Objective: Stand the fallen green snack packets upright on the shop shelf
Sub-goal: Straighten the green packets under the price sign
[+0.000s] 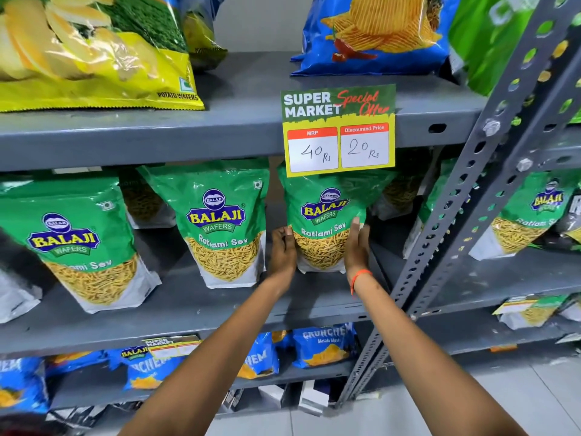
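Note:
Green Balaji Ratlami Sev packets stand on the grey middle shelf (188, 306). One upright packet (323, 228) is held between both hands. My left hand (283, 250) presses its left edge and my right hand (356, 247), with an orange wrist thread, presses its right edge. Its top is partly hidden behind the price card. A second packet (220, 225) stands upright just to the left. A third (75, 243) stands at the far left, leaning slightly. More green packets (405, 187) sit behind in shadow.
A price card (338, 130) hangs from the upper shelf edge. A perforated grey upright (452, 215) stands to the right, with more green packets (528, 215) beyond it. Yellow and blue crisp bags sit above; blue packets (323, 347) fill the lower shelf.

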A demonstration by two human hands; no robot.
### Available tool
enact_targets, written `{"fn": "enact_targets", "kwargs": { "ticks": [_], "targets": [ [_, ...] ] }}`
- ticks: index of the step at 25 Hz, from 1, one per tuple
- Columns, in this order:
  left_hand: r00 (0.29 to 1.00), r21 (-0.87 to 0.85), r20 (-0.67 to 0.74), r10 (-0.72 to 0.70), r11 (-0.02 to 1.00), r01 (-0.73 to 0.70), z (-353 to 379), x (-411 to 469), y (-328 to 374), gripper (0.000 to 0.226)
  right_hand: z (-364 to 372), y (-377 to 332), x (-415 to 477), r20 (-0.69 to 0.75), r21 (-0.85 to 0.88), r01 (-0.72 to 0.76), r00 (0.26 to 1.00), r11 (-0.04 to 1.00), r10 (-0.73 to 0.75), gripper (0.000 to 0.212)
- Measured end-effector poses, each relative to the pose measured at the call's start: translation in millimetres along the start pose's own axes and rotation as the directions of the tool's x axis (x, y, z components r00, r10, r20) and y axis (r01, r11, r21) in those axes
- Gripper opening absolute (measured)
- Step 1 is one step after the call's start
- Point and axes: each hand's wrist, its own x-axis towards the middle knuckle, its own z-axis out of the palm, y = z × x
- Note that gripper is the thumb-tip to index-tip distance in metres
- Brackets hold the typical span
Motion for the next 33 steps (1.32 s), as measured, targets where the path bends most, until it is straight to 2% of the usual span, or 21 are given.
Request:
{"fn": "enact_targets", "kwargs": {
  "ticks": [5, 9, 13, 16, 22, 24, 26, 28, 31, 33],
  "targets": [
    [0.997, -0.051, 0.027, -0.074, 0.996, 0.075, 4, -5, 5, 0.032, -2, 13, 1, 0.000, -0.037, -0.103, 0.995, 0.994, 0.103, 0.049],
    [0.997, -0.059, 0.047, -0.054, 0.997, 0.057, 7, -12, 3, 0.033, -8, 10, 3, 0.024, -0.084, -0.173, 0.984, 0.981, 0.175, 0.059],
    [0.990, -0.126, 0.067, -0.123, 0.983, 0.130, 11, -23, 17, 0.035, -15, 10, 3, 0.017, -0.036, -0.165, 0.986, 0.986, 0.166, 0.059],
    [0.991, -0.137, 0.085, -0.108, 0.983, 0.119, 13, -33, 26, 0.034, -19, 10, 4, -0.012, 0.006, -0.161, 0.987, 0.987, 0.161, 0.058],
    [0.984, -0.104, 0.112, -0.135, 0.984, 0.147, 8, -32, 24, 0.039, -18, 10, 1, 0.024, -0.020, -0.158, 0.987, 0.987, 0.158, 0.054],
    [0.987, -0.085, 0.109, -0.121, 0.988, 0.131, 8, -37, 27, 0.040, -19, 5, -4, -0.003, -0.039, -0.091, 0.996, 0.995, 0.091, 0.051],
    [0.999, 0.026, 0.031, -0.037, 0.999, 0.036, 3, -39, 25, 0.042, -17, 2, -15, -0.075, -0.151, 0.073, 0.994, 0.986, -0.085, 0.061],
    [0.980, 0.187, -0.071, 0.188, 0.967, -0.172, -8, -44, 24, 0.043, -10, 1, -29, -0.140, -0.261, 0.228, 0.953, 0.938, -0.270, 0.063],
    [0.831, 0.397, -0.101, 0.547, 0.788, -0.471, -36, -52, 29, 0.045, 16, -4, -55, -0.141, -0.342, 0.448, 0.845, 0.826, -0.516, 0.058],
    [0.750, 0.521, -0.098, 0.654, 0.676, -0.521, -64, -50, 31, 0.051, 40, -13, -74, -0.069, -0.351, 0.603, 0.747, 0.717, -0.662, 0.055]
  ]
}}
